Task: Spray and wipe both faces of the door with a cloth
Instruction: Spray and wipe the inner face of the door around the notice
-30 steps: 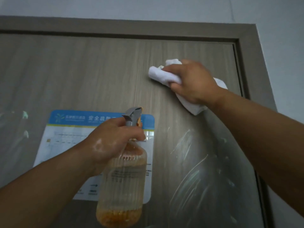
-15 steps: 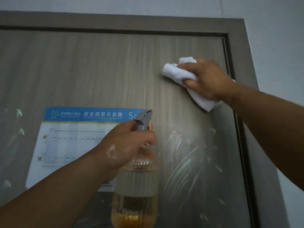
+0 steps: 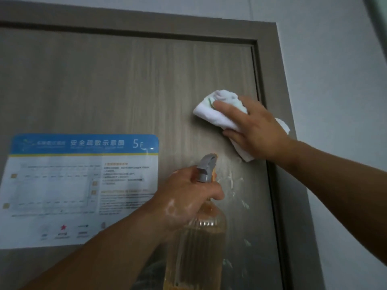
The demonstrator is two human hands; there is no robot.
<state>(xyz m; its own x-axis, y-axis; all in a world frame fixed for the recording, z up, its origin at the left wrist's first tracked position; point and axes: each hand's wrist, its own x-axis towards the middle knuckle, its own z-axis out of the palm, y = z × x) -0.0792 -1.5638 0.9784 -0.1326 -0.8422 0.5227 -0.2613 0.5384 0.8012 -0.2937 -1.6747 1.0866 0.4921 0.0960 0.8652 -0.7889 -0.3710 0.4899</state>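
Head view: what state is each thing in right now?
Door: appears shut, wet streaks lower right.
Cloth: bunched, pressed against the door.
Spray bottle: upright, holds amber liquid.
Left grip: holds the bottle's neck.
Right grip: holds the cloth.
Poster: stuck flat on the door.

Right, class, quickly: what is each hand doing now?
Left hand: closed, gripping the spray bottle at its neck.
Right hand: closed on the white cloth, pressing it against the door.

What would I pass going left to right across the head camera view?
evacuation sign → spray bottle → right hand holding the cloth → door frame → wall
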